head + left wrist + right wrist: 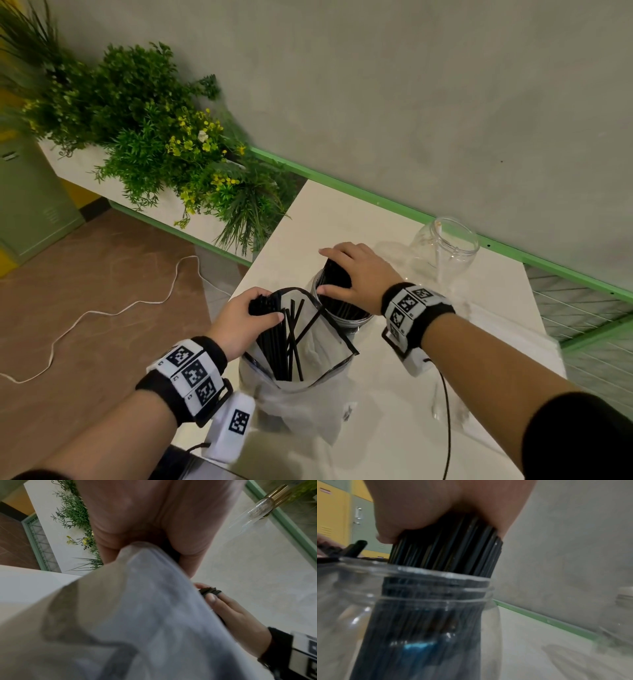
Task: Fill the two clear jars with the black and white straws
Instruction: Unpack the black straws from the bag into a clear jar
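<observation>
Left hand [245, 317] grips upright black straws [284, 342] in the bag [308, 397], just left of the jar [352, 317] where the right hand [356, 274] clasps another bundle.

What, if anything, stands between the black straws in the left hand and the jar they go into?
The right hand covers the jar mouth, gripping the straw bundle already standing in it. The left hand holds its straws at the bag beside that jar.

Black wristbands [418, 310], white marker tags, black sleeves [579, 438].
</observation>
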`<state>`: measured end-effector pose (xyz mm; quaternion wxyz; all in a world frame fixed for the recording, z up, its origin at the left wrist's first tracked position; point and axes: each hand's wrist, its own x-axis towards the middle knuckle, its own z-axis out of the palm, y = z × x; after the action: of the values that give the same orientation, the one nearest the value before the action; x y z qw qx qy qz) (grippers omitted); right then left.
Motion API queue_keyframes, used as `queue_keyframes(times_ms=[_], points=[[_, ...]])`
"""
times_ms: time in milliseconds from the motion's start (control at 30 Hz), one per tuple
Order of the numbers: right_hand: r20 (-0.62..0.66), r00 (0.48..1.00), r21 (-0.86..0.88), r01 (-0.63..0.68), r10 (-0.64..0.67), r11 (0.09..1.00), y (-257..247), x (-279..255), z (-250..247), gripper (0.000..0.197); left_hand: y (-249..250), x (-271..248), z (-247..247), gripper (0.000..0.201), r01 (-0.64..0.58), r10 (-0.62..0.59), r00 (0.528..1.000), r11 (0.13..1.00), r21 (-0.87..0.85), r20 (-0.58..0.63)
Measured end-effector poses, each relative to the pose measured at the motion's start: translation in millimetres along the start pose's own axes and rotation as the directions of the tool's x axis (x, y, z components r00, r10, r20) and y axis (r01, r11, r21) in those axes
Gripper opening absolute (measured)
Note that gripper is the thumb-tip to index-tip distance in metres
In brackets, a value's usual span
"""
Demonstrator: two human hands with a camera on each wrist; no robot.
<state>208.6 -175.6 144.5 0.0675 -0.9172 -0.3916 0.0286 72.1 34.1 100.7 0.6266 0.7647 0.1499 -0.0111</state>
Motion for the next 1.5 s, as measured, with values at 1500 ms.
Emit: queue_keyframes(times_ms=[1500], points=[[-0.311,0.946,-0.027,0.084,-0.089,0.996,-38.3,-41.9,-18.7,0.041,-8.0,-5.2,-3.5,0.016,-0.011,0.011,1.000,1.000,-0.023,-0.006]])
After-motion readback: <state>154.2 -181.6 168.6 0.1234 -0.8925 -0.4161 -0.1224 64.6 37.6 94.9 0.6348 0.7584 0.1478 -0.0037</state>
